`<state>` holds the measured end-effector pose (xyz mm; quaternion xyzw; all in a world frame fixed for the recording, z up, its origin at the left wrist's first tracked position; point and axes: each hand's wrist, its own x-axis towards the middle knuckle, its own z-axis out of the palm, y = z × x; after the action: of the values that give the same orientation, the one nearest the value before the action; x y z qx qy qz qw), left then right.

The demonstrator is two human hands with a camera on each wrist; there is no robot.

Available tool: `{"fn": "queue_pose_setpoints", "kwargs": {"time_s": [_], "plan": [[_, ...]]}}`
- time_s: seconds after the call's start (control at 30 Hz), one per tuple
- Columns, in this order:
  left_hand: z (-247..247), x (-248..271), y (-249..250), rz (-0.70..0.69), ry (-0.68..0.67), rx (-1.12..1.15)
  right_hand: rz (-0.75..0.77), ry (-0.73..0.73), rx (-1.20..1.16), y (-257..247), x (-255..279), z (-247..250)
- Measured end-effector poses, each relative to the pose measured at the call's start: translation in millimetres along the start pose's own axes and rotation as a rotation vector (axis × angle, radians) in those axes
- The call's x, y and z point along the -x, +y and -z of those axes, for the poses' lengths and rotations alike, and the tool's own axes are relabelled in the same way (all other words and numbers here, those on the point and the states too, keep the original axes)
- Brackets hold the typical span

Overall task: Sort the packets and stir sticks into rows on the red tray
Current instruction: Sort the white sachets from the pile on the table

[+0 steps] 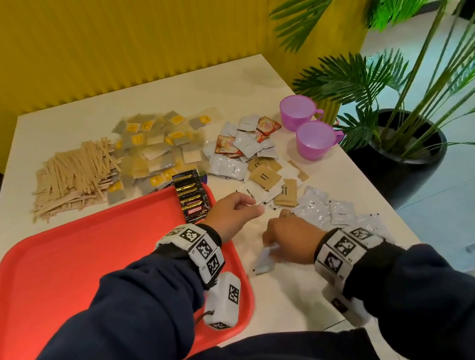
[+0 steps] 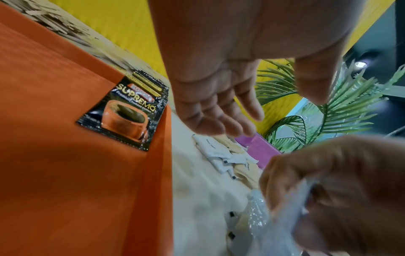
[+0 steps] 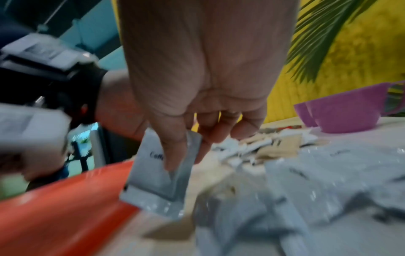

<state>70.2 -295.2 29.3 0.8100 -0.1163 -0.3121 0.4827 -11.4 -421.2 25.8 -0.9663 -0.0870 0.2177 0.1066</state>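
- While nearly everything waits off the red tray (image 1: 56, 275), the stir sticks (image 1: 74, 180) lie in a loose heap on the desk (image 1: 152, 99) just beyond the tray's far left edge, untouched.
- Beside them, past the tray's far edge, sits a pile of grey and yellow packets (image 1: 158, 152), also unsorted.
- At the tray's far right corner a short overlapping row of black coffee packets (image 1: 192, 200) lies partly over the rim; judged from this, only the first row has been started.
- Just right of the tray, the left hand (image 1: 235, 212) hovers over the desk with fingers (image 2: 219, 121) relaxed and straight, holding nothing.
- Further right of the tray, the right hand (image 1: 291, 240) pinches a silver packet (image 3: 160, 176) between thumb and fingers, lifted off the desk near the pile of silver packets (image 1: 330, 211).
- Brown and white packets (image 1: 268, 180) lie scattered beyond both hands, right of the tray.
- Risks, as I judge them: the slick foil could slip from so light a pinch; a sleeve crossing the tray could nudge the black row crooked; the two purple cups (image 1: 306, 126) far right of the tray could be knocked by a reach.
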Motion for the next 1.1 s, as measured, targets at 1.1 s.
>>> {"fn": "queue_pose_setpoints", "kwargs": {"time_s": [1.1], "plan": [[12,-5,5,0.054,0.015,0.060,-0.189,0.237,-0.560,24,-2,30]]}}
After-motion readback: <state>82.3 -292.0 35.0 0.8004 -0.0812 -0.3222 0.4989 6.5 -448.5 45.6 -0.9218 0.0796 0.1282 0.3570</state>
